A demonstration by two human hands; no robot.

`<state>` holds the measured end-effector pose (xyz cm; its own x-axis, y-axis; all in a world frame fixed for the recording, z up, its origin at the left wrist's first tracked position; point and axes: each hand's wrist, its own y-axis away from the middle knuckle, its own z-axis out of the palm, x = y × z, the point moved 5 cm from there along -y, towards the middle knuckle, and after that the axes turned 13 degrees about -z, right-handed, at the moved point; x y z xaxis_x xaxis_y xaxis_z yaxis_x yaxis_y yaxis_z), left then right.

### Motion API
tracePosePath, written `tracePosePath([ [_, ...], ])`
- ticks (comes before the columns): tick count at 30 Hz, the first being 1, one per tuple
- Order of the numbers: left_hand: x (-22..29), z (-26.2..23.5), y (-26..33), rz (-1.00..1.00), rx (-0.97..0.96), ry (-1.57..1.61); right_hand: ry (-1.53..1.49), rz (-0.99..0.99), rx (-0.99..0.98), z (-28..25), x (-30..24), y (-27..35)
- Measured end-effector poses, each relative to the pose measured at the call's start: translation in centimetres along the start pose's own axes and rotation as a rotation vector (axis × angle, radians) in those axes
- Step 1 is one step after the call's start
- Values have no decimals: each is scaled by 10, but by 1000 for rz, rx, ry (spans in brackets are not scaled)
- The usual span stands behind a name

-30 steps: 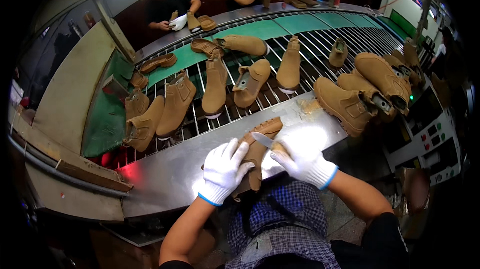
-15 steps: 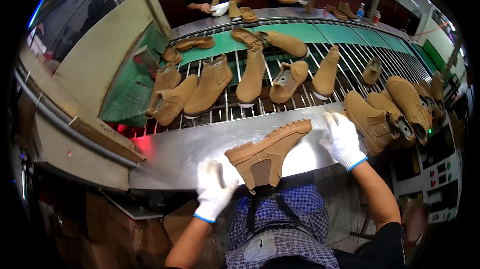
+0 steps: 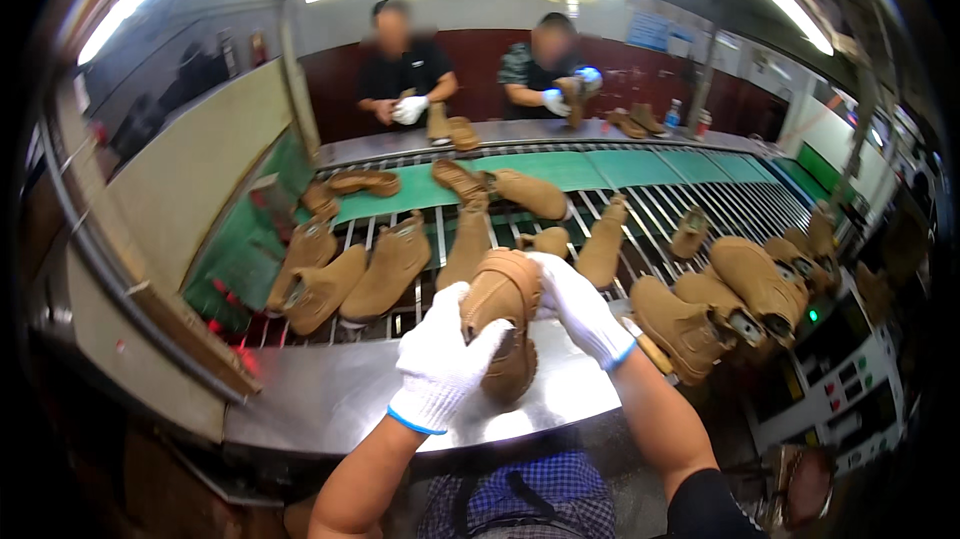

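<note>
A tan ankle boot (image 3: 500, 339) with a matching sole is held up between my two white-gloved hands, over the metal ledge. My left hand (image 3: 440, 354) grips its left side, the thumb pointing toward the middle of the boot. On the other side my right hand (image 3: 578, 309) closes on the boot's upper right, its fingertips partly hidden behind it. Beyond the boot, several like boots stand on the metal bars, among them a tall one (image 3: 390, 269) left of my left hand. More boots (image 3: 675, 329) are heaped to the right of my right wrist.
The shiny metal ledge (image 3: 320, 389) runs along the near side of a rack of bars (image 3: 640, 214). A green strip (image 3: 620, 169) and loose soles (image 3: 365, 182) lie farther back. Two co-workers handle boots across it. A control panel (image 3: 850, 389) stands right; a wooden-looking handle (image 3: 648, 344) lies beside the heaped boots.
The boot that lay on its side on the ledge is now lifted and turned in both hands. My hands have come together from either side. The view has tilted up.
</note>
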<state>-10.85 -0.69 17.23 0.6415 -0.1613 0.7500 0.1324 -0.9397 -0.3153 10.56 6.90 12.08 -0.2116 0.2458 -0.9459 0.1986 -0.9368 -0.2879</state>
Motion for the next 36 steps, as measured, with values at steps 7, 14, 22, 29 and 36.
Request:
tracePosePath([
  [7,12,25,-18,33,-38,-41,500,-71,-125,-11,-19,-33],
  [14,-20,12,-29,-99,-31,-20,809,-131,58,34,-10,-29],
  [22,-59,-8,-33,-161,42,56,697,40,-143,48,42,6],
  [29,-60,5,-36,-150,53,113,377,-45,42,33,110,103],
  [36,7,13,-11,92,-467,644,47,-179,399,-3,88,75],
])
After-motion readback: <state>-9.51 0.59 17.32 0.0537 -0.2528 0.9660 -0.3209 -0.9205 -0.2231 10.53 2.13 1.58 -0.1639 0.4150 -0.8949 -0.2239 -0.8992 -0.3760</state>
